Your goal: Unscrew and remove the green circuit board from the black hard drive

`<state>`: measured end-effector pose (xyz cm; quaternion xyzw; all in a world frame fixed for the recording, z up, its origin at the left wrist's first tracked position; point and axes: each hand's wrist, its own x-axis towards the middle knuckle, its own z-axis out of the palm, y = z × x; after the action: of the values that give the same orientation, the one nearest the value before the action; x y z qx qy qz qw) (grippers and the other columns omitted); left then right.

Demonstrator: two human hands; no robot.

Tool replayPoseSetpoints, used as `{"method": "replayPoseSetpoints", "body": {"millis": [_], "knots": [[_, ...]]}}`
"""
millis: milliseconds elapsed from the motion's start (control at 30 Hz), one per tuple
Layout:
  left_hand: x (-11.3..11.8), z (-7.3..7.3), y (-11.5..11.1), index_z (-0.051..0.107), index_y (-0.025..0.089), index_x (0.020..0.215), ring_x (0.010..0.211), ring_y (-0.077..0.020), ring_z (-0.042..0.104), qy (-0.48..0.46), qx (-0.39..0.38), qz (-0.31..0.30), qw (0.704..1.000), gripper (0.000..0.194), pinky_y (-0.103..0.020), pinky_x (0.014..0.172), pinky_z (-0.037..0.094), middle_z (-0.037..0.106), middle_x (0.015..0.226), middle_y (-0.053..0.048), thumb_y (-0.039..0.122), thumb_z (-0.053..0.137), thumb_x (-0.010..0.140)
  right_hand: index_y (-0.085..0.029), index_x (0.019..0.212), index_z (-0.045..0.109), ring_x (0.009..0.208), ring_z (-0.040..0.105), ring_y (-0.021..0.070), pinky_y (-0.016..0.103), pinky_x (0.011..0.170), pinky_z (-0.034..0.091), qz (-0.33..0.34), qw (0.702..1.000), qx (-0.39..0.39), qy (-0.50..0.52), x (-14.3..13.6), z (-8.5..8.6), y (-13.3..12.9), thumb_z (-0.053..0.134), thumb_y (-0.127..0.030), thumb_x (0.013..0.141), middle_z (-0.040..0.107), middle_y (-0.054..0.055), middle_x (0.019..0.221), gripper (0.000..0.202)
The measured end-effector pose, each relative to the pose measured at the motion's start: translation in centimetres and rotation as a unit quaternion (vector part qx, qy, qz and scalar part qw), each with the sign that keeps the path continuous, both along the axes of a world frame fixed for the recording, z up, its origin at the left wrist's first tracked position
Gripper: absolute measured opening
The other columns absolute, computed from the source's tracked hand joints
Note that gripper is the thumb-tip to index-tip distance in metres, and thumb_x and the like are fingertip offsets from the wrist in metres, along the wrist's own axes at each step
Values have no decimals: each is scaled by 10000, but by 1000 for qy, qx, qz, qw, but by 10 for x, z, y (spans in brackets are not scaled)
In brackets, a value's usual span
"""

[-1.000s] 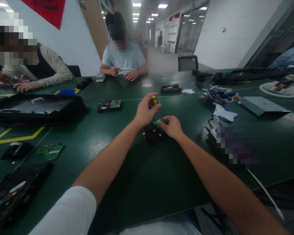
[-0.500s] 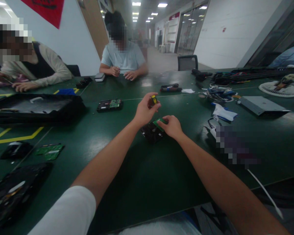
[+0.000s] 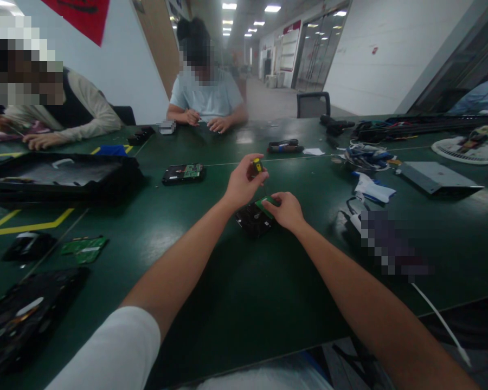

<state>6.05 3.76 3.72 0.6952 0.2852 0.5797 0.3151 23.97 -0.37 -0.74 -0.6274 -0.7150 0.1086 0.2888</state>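
My left hand [image 3: 244,181] is closed around a screwdriver [image 3: 257,165] with a yellow and black handle. Its thin shaft points down at the far edge of a black hard drive [image 3: 252,219]; where the tip rests I cannot make out. A green circuit board [image 3: 267,207] lies over the drive's right part. With thumb and fingers, my right hand [image 3: 288,210] grips this board's right side and covers part of it.
Another hard drive [image 3: 184,173] lies left of my hands, with a black tray-like housing [image 3: 61,173] beyond it. Near left are a loose circuit board [image 3: 85,249] and a black casing [image 3: 28,319]. Rightward lie a glove [image 3: 374,188] and a metal box [image 3: 439,176]. Two people sit opposite.
The camera view has shifted very slightly. Both hands keep their places at the hard drive, with the screwdriver and circuit board still held.
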Motion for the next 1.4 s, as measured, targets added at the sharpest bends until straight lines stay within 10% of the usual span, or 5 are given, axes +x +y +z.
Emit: {"method": "replayPoseSetpoints", "body": {"millis": [1400], "knots": [[-1,0,3,545,277,1328,870,-160,709,1,-10,-1,1000,497,-256,681,620,694,1030,-33,140,702,877,-211,1067,758,989,673,270,374,854,501,9,1000,-2,-6,-2,4,-1,650,-573,919,739,107,1051,406]]}}
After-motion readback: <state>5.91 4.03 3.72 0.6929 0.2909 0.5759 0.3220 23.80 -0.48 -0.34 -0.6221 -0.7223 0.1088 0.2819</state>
